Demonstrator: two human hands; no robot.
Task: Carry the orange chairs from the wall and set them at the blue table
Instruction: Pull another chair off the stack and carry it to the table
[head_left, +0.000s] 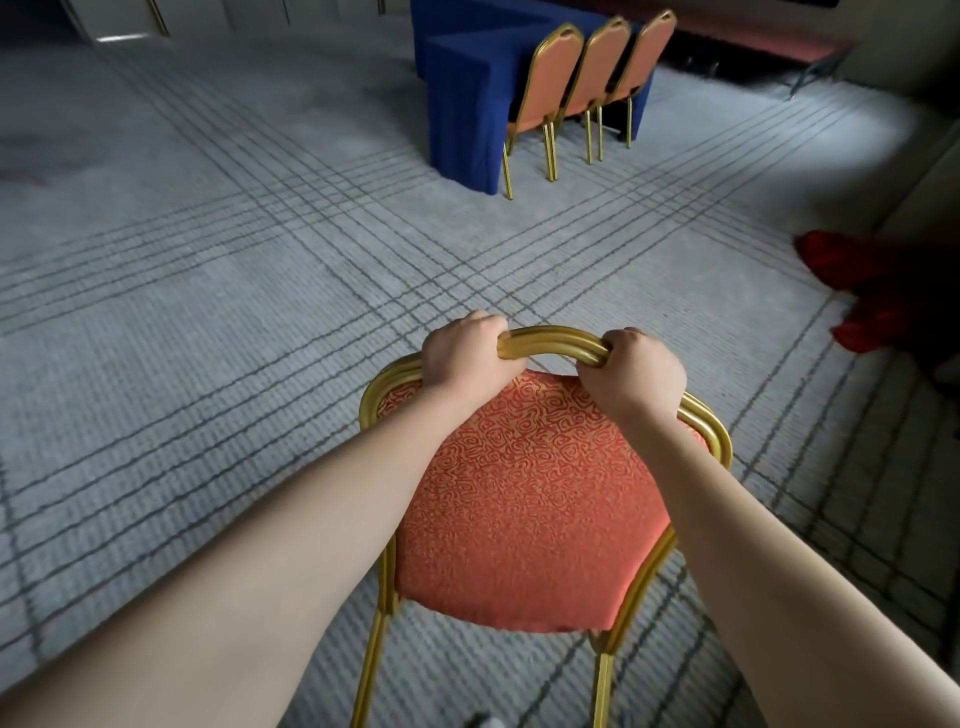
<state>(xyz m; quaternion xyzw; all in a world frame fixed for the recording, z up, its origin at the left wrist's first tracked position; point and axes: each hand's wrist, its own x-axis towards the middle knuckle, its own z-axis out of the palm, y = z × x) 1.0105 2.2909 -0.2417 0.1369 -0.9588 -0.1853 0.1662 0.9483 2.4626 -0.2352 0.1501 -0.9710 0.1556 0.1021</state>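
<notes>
Stretching across nearly the whole view, a grey carpet (234, 312) crossed by bands of dark lines lies bare between the person and the far end of the room, with wide open floor to the left and straight ahead. On the right, a heap of red cloth (852, 270) lies in shadow on it, near the held chair but apart from it.

At the top of the view stands the blue table (462, 104), draped to the floor in blue cloth, its near corner turned toward the camera.

Close in front of the person is one orange chair (530, 509), seen from behind and above. Its patterned back pad faces the camera and its gold legs run down past the lower edge of the view. Whether its feet touch the carpet cannot be told. It is well apart from the table.

Three more orange chairs stand in a row along the table's right side, backs to the camera: the first (548, 78), the second (592, 67) and the third (641, 57). Each is just beside the next and drawn up against the blue cloth. In all there are four chairs and one table.

Both hands grip the gold top rail (550, 343) of the near chair. The left hand (462, 358) curls over its left part and the right hand (636, 374) over its right part, with a short stretch of rail bare between them.
</notes>
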